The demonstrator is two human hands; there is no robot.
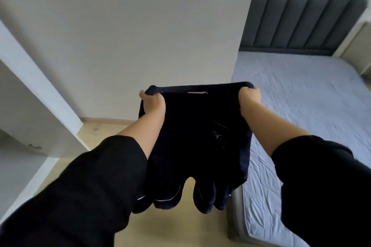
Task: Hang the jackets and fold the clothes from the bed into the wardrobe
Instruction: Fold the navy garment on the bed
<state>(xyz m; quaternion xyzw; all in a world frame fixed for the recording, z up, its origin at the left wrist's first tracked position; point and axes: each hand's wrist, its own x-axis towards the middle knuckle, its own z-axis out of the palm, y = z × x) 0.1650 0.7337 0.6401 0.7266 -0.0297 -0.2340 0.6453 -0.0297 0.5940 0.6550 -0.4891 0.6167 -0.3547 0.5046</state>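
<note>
Two hands grip one dark navy garment (198, 136) by its top edge, held up in the air w/ arms stretched fwd. Biggest thing near the grip: white wall panel (130, 36) straight beyond the hands, filling the upper-left of the view. To the right of the grip and past it, the bed (301, 90) w/ pale blue-grey cover, dark grey padded headboard (301, 24) at its far end. Below the grip, light wood floor (176, 226). Garment hangs from the fists as a folded-over bundle, pale label just under the top edge betw. the hands, thin light piping on the lobes at the bottom; its lower right edge shows in front of the bed's near corner, contact can't be told. Black sleeves (90, 186) cover both forearms. Left hand (153, 102) clenched on the garment's top-left corner, cloth bunched over the knuckles. Right hand (249, 100) clenched on the top-right corner, same height, cloth taut betw. the two.
</note>
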